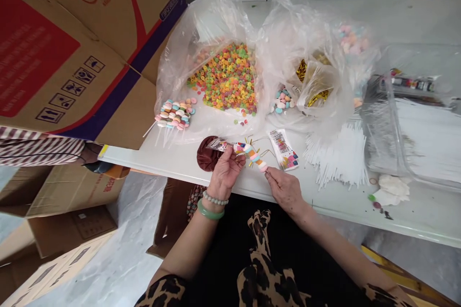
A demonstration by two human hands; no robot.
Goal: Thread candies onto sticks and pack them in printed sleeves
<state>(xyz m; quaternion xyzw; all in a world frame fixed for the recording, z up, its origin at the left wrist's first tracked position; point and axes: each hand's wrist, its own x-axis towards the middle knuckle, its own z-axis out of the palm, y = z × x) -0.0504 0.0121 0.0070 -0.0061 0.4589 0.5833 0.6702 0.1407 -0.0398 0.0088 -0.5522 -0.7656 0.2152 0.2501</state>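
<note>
Pink-and-blue candy stick (255,157), held between my hands above the table (248,185), should be kept straight under light pressure, my left hand (225,172) pinching the printed wrapper (218,144) and my right hand (286,191) gripping the stick's lower end.

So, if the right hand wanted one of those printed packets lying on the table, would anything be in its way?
Nothing visible stands between the right hand and the printed packets, just beyond its fingers. That hand isn't free, though: it's pinching the candy stick.
</note>
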